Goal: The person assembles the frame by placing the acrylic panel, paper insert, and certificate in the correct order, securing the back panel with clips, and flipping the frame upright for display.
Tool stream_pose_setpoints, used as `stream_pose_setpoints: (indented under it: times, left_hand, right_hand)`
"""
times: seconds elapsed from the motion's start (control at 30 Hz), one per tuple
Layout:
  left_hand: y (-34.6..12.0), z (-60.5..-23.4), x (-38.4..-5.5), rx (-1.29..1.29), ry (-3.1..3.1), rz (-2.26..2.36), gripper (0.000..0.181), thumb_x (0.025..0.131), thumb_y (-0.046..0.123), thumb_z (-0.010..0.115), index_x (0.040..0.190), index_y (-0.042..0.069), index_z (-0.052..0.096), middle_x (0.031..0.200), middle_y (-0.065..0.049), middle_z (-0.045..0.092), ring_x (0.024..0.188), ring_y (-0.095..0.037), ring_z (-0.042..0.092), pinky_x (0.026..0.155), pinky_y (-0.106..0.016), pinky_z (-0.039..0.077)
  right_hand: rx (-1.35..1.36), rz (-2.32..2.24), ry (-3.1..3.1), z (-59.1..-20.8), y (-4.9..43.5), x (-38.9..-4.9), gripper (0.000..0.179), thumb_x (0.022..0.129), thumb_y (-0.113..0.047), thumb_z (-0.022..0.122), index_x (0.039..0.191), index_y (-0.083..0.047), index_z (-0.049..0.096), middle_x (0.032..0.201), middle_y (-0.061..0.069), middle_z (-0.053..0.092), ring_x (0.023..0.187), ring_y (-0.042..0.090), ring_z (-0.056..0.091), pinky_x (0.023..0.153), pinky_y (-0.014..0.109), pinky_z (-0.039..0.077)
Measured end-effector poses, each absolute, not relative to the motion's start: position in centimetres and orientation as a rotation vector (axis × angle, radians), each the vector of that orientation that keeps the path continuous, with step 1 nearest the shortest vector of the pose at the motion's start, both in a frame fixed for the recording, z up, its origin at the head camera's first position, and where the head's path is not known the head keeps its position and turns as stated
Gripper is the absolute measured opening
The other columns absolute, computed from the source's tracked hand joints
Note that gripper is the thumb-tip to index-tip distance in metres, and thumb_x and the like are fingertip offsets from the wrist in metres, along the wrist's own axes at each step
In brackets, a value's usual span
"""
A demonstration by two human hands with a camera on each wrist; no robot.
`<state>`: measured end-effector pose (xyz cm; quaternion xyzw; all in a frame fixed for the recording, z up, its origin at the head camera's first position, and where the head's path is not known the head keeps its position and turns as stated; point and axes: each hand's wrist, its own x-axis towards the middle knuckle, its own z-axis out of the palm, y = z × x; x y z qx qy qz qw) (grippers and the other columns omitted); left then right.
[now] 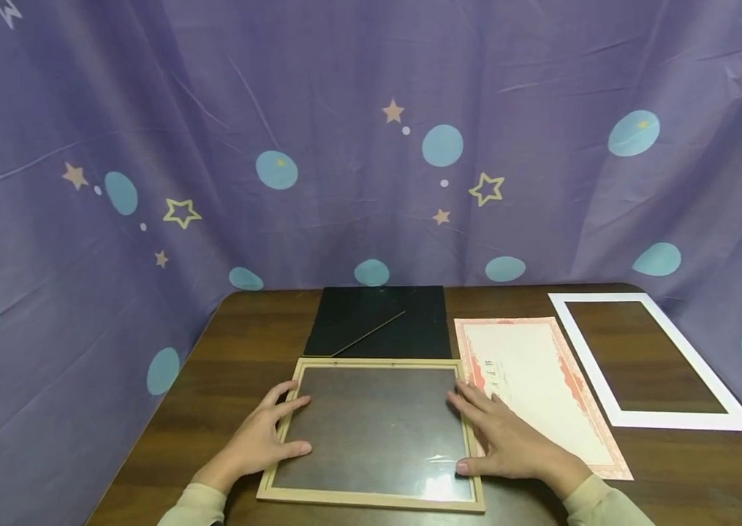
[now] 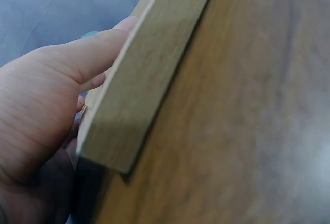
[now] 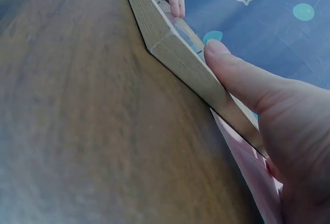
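A light wooden picture frame (image 1: 371, 500) lies flat on the brown table, with a clear, shiny pane (image 1: 377, 431) inside it. My left hand (image 1: 255, 442) spreads over the frame's left side, thumb and fingertips reaching inward over the pane. Over the right side rests my right hand (image 1: 505, 438), its fingers spread and thumb near the lower right corner. Close up, the right wrist view shows the thumb (image 3: 237, 74) laid across the frame's outer side. Part of the certificate-like sheet (image 1: 535, 387), white with a red patterned border, lies beneath the right hand.
Behind the frame is a black backing board (image 1: 380, 303) with a thin strip (image 1: 371, 334) slanting across it. A white mat border (image 1: 673, 420) lies at the far right on the table (image 1: 167, 446). A purple curtain (image 1: 344, 95) with stars and dots surrounds the table's back and sides.
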<state>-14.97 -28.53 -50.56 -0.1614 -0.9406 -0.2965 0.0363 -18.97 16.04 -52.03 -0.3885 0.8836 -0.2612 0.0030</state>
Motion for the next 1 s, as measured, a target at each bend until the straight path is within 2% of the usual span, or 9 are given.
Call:
stream_pose_setpoints:
  times: [0.27,0.73,0.9,1.0]
  left_hand:
    - [-28.8,-50.4,-14.7,-0.488,-2.887,-0.909,0.081,0.068,0.056,0.080,0.134,0.014,0.058,0.150,-0.009,0.033,0.132,-0.036,0.039,0.096,-0.055,0.041]
    - [-28.8,-51.3,-14.8,-0.462,-2.893,-0.953,0.082,0.067,0.059,0.080,0.134,0.017,0.058,0.150,-0.004,0.031,0.132,-0.035,0.038,0.096,-0.056,0.041]
    - [-28.8,-51.0,-14.8,-0.478,-2.889,-0.936,0.080,0.067,0.054,0.082,0.133,0.016,0.059,0.150,-0.006,0.032,0.131,-0.034,0.039,0.097,-0.054,0.040]
    - [-28.6,-50.2,-14.7,-0.494,-2.921,-0.887,0.078,0.070,0.052,0.081,0.135,0.014,0.057,0.150,-0.010,0.032,0.131,-0.034,0.040,0.097,-0.054,0.041]
  right_hand:
    - [-1.212,-0.794,2.797,-51.8,15.7,-18.9,0.102,0.074,-0.070,0.066,0.151,-0.012,0.033,0.158,0.011,0.022,0.143,0.032,0.022,0.103,0.071,0.019]
    - [-1.261,-0.768,2.821,-51.9,15.8,-18.8,0.099,0.075,-0.069,0.065,0.148,-0.009,0.038,0.156,0.015,0.025,0.140,0.038,0.026,0.100,0.072,0.023]
    - [-1.248,-0.797,2.809,-51.8,15.7,-18.8,0.098,0.076,-0.068,0.066,0.148,-0.008,0.038,0.156,0.015,0.025,0.140,0.038,0.026,0.100,0.073,0.022]
    - [-1.210,-0.869,2.788,-51.5,15.9,-18.9,0.096,0.076,-0.064,0.069,0.148,-0.009,0.038,0.156,0.014,0.026,0.141,0.037,0.025,0.102,0.071,0.020]
